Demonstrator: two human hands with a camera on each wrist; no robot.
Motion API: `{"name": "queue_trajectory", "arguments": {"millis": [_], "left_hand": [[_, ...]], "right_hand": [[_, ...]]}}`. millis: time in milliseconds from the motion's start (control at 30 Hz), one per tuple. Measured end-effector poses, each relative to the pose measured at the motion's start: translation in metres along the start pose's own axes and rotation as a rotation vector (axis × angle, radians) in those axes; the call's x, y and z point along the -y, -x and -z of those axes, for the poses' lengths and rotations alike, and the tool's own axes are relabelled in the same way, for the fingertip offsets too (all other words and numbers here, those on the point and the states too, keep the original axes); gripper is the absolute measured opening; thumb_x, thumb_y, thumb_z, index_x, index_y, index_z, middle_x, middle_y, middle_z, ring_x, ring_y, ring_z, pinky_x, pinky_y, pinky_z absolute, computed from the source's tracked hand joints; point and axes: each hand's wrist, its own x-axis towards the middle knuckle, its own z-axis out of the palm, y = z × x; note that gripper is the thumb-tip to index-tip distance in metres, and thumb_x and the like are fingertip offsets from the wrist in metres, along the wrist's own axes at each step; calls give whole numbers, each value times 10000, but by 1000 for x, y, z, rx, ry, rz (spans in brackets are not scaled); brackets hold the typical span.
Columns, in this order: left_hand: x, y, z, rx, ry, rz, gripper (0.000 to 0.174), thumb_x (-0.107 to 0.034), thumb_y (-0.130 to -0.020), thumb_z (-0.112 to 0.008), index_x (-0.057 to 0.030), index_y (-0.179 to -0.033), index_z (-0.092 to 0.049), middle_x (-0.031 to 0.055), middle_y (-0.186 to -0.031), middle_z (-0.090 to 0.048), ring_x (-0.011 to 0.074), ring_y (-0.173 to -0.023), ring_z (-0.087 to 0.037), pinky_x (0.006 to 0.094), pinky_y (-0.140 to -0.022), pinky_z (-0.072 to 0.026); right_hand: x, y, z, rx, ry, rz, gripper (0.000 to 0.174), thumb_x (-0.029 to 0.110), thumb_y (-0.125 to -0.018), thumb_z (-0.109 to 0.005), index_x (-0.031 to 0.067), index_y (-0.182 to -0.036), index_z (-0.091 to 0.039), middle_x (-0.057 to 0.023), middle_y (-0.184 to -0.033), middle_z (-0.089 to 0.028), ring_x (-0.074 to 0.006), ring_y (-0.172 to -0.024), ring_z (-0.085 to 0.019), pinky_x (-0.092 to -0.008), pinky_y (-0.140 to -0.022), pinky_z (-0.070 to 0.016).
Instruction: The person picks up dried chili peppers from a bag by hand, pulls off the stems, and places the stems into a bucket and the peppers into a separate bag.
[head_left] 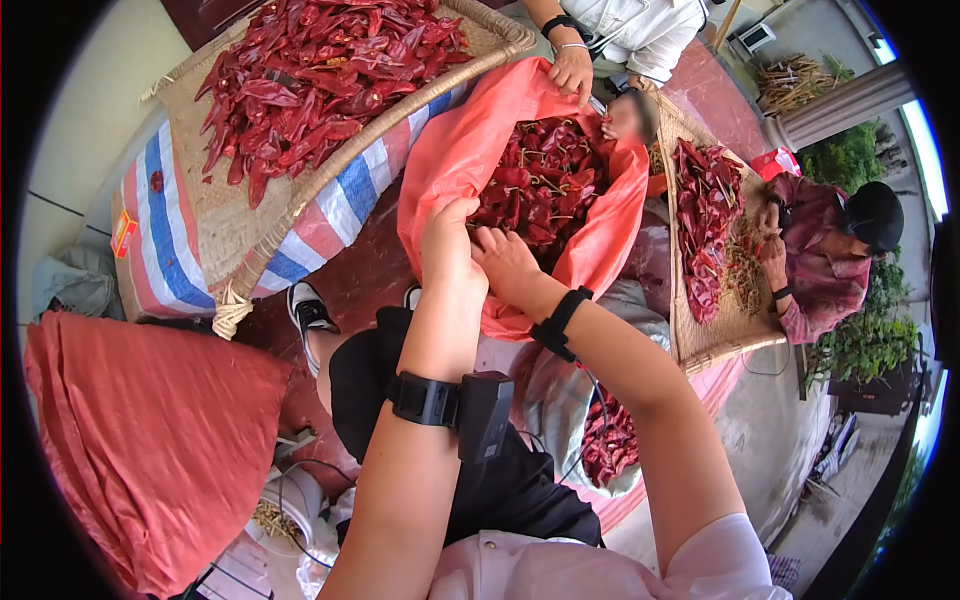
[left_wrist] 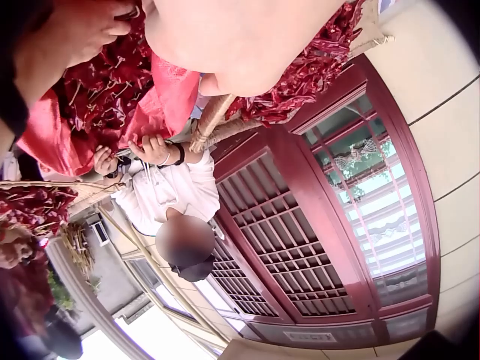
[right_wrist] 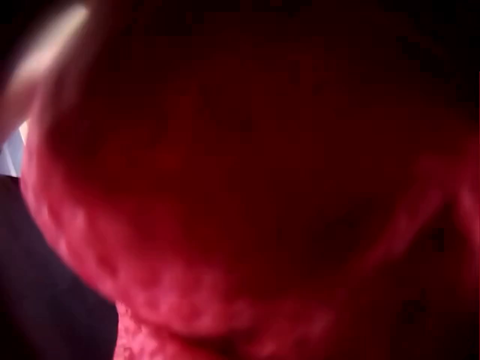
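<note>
A red plastic bag (head_left: 440,160) stands with its mouth spread, full of dried red chilies (head_left: 545,185) with pale stems. My left hand (head_left: 452,245) grips its near rim on the left side. Close beside it, my right hand (head_left: 508,262) holds the near rim with curled fingers; in the left wrist view the right hand (left_wrist: 79,34) shows at the chilies' edge. Across the bag, another person's hand (head_left: 572,72) holds the far rim. Blurred red plastic (right_wrist: 187,300) fills most of the right wrist view.
A woven tray (head_left: 290,210) heaped with chilies lies on a striped sheet at left. At right, a person (head_left: 825,250) works over another woven tray (head_left: 705,352). An open sack (head_left: 560,400) of chilies stands below my right arm, a large red bundle (head_left: 150,440) at lower left.
</note>
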Motion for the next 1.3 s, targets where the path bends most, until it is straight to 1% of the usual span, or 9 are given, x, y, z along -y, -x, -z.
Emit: {"name": "queue_trajectory", "arguments": {"millis": [167, 300, 467, 667, 767, 900, 1000, 1133, 1300], "left_hand": [[-2, -1, 1, -9, 39, 18, 150, -55, -683, -594, -63, -829, -563, 17, -858, -529, 131, -844, -465, 272, -785, -369], [-4, 0, 7, 60, 14, -79, 164, -61, -679, -590, -61, -841, -561, 19, -889, -531, 133, -869, -465, 275, -794, -363], [-9, 9, 4, 59, 18, -77, 223, -82, -640, -656, -90, -853, -589, 5, -920, -571, 129, -954, -479, 283, -934, -293], [-10, 13, -2, 62, -19, -80, 233, -105, -662, -591, -66, -887, -550, 27, -973, -511, 138, -956, -422, 308, -863, -325], [-10, 15, -3, 40, -49, -92, 232, -108, -662, -594, -64, -884, -546, 32, -970, -512, 144, -953, -424, 305, -860, -325], [-9, 12, -4, -9, -102, -103, 235, -113, -671, -591, -54, -894, -546, 39, -961, -514, 151, -941, -432, 305, -854, -327], [-8, 12, -3, 1, -64, -95, 241, -112, -682, -589, -40, -908, -546, 50, -949, -521, 157, -928, -441, 303, -842, -333], [-7, 9, -2, 17, -82, -93, 231, -103, -689, -587, -32, -906, -547, 63, -932, -530, 155, -904, -459, 293, -808, -351], [-12, 13, -4, 8, -38, -48, 200, -88, -693, -580, -39, -886, -552, 50, -898, -539, 139, -874, -473, 276, -791, -361]], "right_hand": [[-12, -5, -8, -12, 83, 206, 513, 164, -755, -567, 193, -1254, -453, -54, -1192, -434, -298, -1138, -417, -442, -951, -344], [-36, 0, 7, 30, 22, 171, 313, 140, -718, -581, 236, -1013, -625, -25, -1157, -461, -276, -1066, -474, -407, -857, -388], [-89, 14, 20, -14, -90, -8, 247, 139, -644, -641, 177, -888, -640, -39, -975, -573, -221, -924, -576, -383, -849, -393], [-114, 33, 47, -394, -193, -256, 359, 161, -624, -706, 115, -966, -608, -53, -1039, -544, -244, -1070, -467, -396, -900, -370], [-92, 29, 53, -483, -169, -124, 372, 153, -622, -708, 101, -975, -602, -69, -1051, -529, -257, -1072, -442, -384, -907, -368], [-47, 16, 36, 84, -152, 96, 268, 130, -668, -629, 107, -933, -604, -75, -1030, -535, -244, -994, -513, -358, -835, -429], [-23, 7, 4, -163, 74, 78, 390, 218, -699, -638, 86, -1054, -545, -77, -1051, -529, -221, -1013, -508, -354, -842, -424], [-23, -3, -5, 2, 9, -121, 518, 366, -755, -624, 166, -1204, -463, -92, -1059, -541, -252, -1025, -492, -375, -895, -369], [-32, 4, -18, -14, 168, -54, 436, 254, -744, -600, 210, -1167, -507, -91, -1040, -563, -237, -995, -505, -366, -911, -320]]}}
